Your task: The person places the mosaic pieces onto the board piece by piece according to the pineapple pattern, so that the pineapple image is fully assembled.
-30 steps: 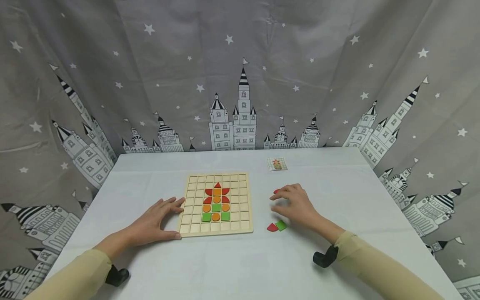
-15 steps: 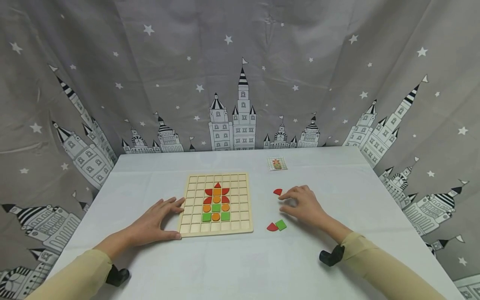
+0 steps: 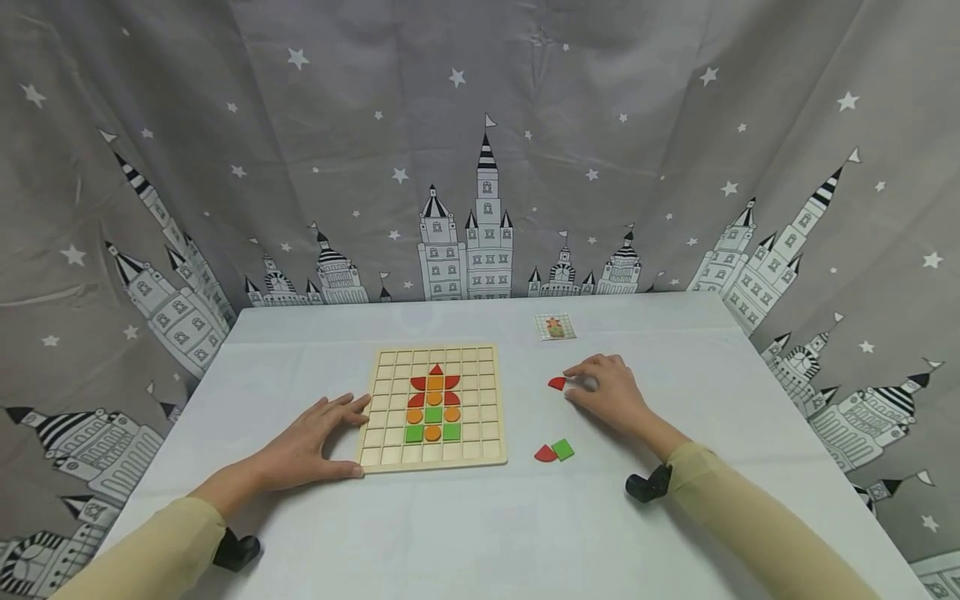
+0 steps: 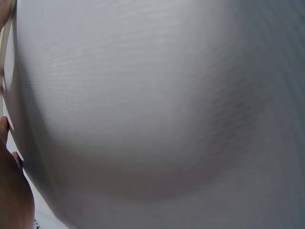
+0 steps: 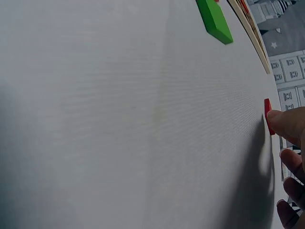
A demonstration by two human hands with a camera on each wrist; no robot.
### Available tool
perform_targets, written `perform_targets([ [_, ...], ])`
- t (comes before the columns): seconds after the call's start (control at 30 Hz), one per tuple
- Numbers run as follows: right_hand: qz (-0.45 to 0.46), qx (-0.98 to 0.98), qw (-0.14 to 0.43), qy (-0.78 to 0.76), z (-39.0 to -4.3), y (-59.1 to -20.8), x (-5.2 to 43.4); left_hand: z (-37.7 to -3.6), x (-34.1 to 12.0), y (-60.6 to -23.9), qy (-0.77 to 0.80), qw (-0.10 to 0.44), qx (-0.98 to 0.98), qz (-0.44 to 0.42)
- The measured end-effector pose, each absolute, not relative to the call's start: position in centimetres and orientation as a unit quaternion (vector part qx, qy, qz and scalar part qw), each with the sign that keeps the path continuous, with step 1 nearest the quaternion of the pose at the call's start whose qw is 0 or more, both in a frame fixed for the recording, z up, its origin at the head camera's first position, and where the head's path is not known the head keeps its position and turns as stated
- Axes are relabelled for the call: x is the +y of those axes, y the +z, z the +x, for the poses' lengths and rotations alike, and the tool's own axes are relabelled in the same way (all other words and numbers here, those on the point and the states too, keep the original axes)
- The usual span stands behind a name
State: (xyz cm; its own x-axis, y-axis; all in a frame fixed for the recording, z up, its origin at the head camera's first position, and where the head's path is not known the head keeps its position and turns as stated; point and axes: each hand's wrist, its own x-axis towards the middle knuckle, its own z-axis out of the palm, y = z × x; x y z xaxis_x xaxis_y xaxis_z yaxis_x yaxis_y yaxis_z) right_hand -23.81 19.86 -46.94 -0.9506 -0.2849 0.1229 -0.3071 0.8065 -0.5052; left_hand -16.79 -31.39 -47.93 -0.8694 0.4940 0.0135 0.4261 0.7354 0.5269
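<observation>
My left hand (image 3: 311, 446) rests at the left side of the wooden grid board (image 3: 480, 429), thumb at its near corner and fingertips at its left edge. On the board, orange, green and red tiles form an upright figure topped by a red triangle (image 3: 437, 369). My right hand (image 3: 611, 396) has its thumb and index finger at the right end of a red quarter-circle tile (image 3: 556, 383), pinching it. In the right wrist view the thumb overlaps this red tile (image 5: 268, 117). The left wrist view shows mostly white cloth and part of the left hand (image 4: 14, 191).
A second red quarter-circle tile (image 3: 545, 453) and a green square tile (image 3: 562, 449) lie together right of the board. A small pattern card (image 3: 555, 327) lies at the back. A grey castle-print curtain (image 3: 585, 125) hangs behind the white-covered table (image 3: 450, 542).
My right hand first drew back to the right, uncovering the red tile, then came forward to it with thumb and index finger closing in. My left hand and the board stay put.
</observation>
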Motion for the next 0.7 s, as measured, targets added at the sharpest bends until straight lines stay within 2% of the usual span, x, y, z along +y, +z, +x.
perform_targets([
  [0.23, 0.162, -0.953, 0.008, 0.256, -24.86, -47.06, 18.87, -16.77, -31.37, -47.76, 0.269, 0.07, 0.929, 0.244],
  [0.7, 0.157, -0.954, 0.011, 0.254, -24.04, -47.02, 19.62, -16.87, -31.47, -47.88, 0.262, 0.076, 0.932, 0.238],
])
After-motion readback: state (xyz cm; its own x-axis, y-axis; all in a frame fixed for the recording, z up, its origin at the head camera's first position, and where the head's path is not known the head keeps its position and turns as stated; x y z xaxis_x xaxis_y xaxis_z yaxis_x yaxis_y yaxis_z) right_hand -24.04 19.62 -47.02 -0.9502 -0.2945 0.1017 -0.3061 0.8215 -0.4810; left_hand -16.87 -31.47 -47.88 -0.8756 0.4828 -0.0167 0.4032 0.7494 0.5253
